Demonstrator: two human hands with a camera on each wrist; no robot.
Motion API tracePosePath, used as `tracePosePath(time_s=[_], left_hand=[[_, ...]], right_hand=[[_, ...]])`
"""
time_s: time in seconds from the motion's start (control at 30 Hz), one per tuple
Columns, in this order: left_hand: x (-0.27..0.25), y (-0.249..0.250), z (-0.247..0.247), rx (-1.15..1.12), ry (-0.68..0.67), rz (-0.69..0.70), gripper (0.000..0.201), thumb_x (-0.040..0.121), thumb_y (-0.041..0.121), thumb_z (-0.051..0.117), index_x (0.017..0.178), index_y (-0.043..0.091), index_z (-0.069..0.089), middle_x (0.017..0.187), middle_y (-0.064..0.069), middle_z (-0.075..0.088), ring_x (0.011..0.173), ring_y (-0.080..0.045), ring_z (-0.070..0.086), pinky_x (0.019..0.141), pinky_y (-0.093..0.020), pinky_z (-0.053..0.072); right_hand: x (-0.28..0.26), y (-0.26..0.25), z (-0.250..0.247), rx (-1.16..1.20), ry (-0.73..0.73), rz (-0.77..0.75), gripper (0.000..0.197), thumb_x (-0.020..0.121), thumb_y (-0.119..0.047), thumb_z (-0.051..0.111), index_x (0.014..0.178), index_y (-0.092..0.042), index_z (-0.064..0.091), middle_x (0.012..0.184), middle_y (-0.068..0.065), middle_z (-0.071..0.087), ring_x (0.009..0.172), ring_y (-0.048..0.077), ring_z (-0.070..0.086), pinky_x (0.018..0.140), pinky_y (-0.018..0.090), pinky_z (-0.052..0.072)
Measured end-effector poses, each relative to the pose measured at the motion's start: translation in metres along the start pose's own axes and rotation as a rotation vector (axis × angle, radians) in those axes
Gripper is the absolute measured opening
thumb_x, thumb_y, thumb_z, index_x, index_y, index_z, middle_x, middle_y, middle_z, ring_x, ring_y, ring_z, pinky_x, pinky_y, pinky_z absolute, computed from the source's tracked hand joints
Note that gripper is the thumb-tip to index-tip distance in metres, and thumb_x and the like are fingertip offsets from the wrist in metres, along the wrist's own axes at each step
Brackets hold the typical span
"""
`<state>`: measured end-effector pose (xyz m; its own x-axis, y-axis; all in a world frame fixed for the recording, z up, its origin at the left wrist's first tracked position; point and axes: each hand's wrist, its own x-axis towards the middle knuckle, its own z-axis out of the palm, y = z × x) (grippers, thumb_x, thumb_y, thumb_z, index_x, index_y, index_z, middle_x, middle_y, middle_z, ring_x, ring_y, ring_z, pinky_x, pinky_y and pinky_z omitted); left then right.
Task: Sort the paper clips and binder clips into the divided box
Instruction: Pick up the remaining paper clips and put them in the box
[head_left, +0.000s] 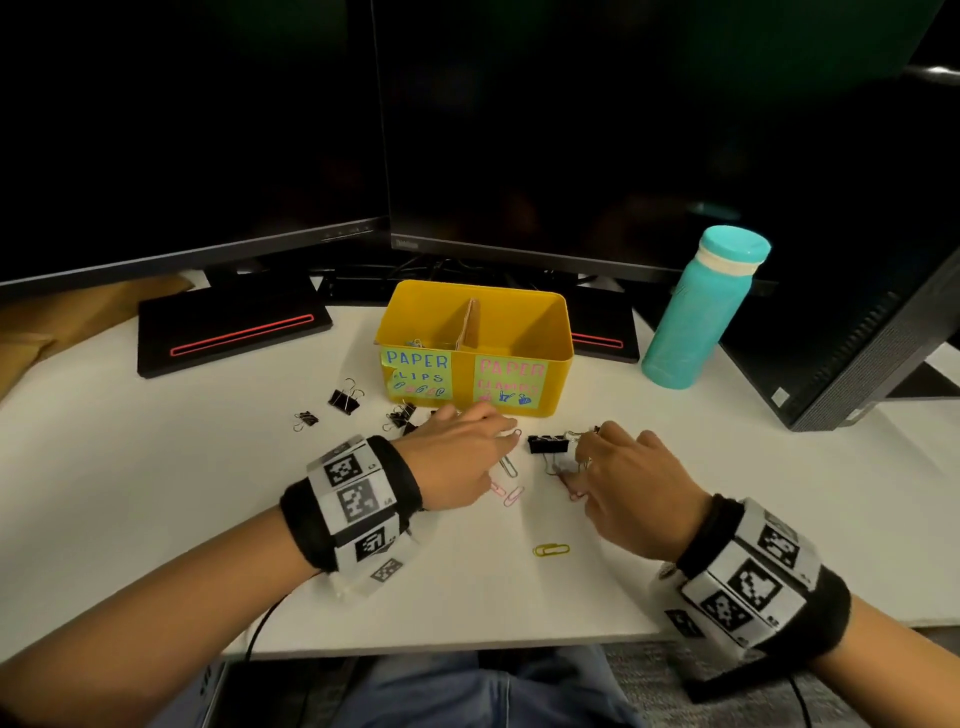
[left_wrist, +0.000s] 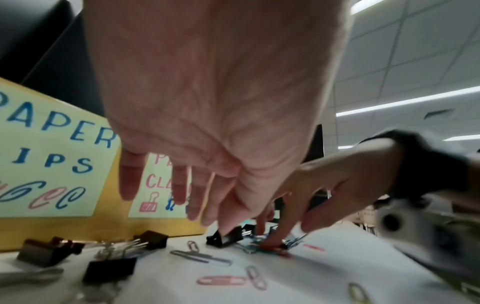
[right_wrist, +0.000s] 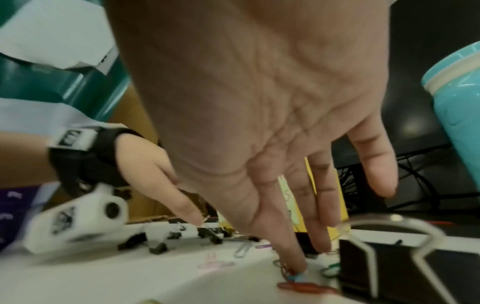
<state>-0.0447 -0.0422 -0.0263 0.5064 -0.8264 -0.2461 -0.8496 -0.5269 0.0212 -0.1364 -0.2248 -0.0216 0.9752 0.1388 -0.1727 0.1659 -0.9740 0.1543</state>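
The yellow divided box (head_left: 556, 312) stands at the back of the white desk, labelled for paper clips on the left and paper clamps on the right. A few clips (head_left: 415, 343) lie in its left compartment. Black binder clips (head_left: 344, 397) sit left of the box, and another black binder clip (head_left: 548, 444) lies between my hands. Silver (head_left: 508, 466), pink (head_left: 513, 496) and yellow (head_left: 550, 550) paper clips are scattered in front. My left hand (head_left: 498, 441) hovers over them, fingers (left_wrist: 182, 191) straight and empty. My right hand (head_left: 582, 462) presses a straight fingertip (right_wrist: 293, 265) on a blue paper clip (right_wrist: 297, 276).
A teal bottle (head_left: 696, 317) stands right of the box. Two dark monitors with black stands (head_left: 234, 332) fill the back. A dark computer case (head_left: 872, 353) is at the far right. The desk's front edge (head_left: 467, 647) is near my forearms.
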Motion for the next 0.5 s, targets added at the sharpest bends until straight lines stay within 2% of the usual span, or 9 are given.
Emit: tracePosePath(time_s=[0.1,0.17,0.23,0.3,0.37,0.43,0.5], left_hand=[[0.010,0.002,-0.001,0.035,-0.075,0.009,0.054,0.095,0.017,0.039,0.147,0.011,0.025,0.158,0.000,0.020,0.147,-0.018,0.006,0.113,-0.049,0.022],[0.011,0.003,0.000,0.039,-0.110,-0.008,0.052,0.095,0.021,0.037,0.145,0.010,0.028,0.157,-0.001,0.023,0.148,-0.018,0.007,0.115,-0.047,0.019],[0.005,0.004,-0.001,0.034,-0.096,-0.010,0.045,0.094,0.022,0.037,0.137,0.008,0.039,0.148,-0.004,0.037,0.143,-0.020,0.020,0.112,-0.044,0.024],[-0.006,0.006,-0.001,-0.007,-0.131,-0.004,0.041,0.094,0.019,0.035,0.131,0.006,0.042,0.137,-0.007,0.045,0.131,-0.025,0.039,0.106,-0.044,0.032],[-0.018,0.010,0.001,-0.040,-0.196,0.019,0.044,0.093,0.015,0.032,0.136,0.005,0.035,0.142,-0.011,0.041,0.124,-0.029,0.046,0.105,-0.046,0.035],[-0.028,0.014,0.002,-0.082,-0.233,0.041,0.050,0.094,0.013,0.031,0.144,0.005,0.025,0.151,-0.010,0.032,0.131,-0.030,0.042,0.111,-0.045,0.032],[-0.034,0.017,0.001,-0.130,-0.222,0.042,0.055,0.095,0.013,0.032,0.148,0.007,0.016,0.155,-0.007,0.025,0.137,-0.027,0.035,0.114,-0.041,0.027]], right_hand=[[-0.012,-0.004,0.000,0.039,-0.001,-0.025,0.038,0.090,-0.024,0.038,0.121,-0.024,0.060,0.139,-0.005,0.048,0.129,0.020,0.037,0.095,0.039,0.034],[-0.017,-0.005,0.000,0.032,-0.042,-0.010,0.040,0.090,-0.024,0.038,0.125,-0.024,0.057,0.149,-0.006,0.039,0.140,0.018,0.027,0.105,0.044,0.028],[-0.021,-0.005,0.000,0.031,-0.086,-0.006,0.043,0.091,-0.023,0.038,0.131,-0.023,0.052,0.153,-0.007,0.033,0.146,0.015,0.016,0.113,0.049,0.018],[-0.025,-0.005,0.001,0.070,-0.106,-0.029,0.046,0.092,-0.020,0.036,0.138,-0.025,0.044,0.152,-0.011,0.035,0.148,0.013,0.010,0.116,0.056,0.008],[-0.027,-0.007,0.000,0.116,-0.101,-0.081,0.049,0.093,-0.016,0.034,0.141,-0.027,0.038,0.148,-0.014,0.041,0.149,0.011,0.008,0.115,0.058,0.003],[-0.025,-0.009,-0.001,0.105,-0.070,-0.095,0.050,0.092,-0.015,0.034,0.142,-0.023,0.035,0.147,-0.011,0.044,0.149,0.012,0.009,0.117,0.055,0.003],[-0.020,-0.008,0.001,0.026,-0.047,-0.039,0.053,0.092,-0.017,0.034,0.145,-0.015,0.027,0.147,-0.002,0.044,0.149,0.017,0.012,0.117,0.056,0.004]])
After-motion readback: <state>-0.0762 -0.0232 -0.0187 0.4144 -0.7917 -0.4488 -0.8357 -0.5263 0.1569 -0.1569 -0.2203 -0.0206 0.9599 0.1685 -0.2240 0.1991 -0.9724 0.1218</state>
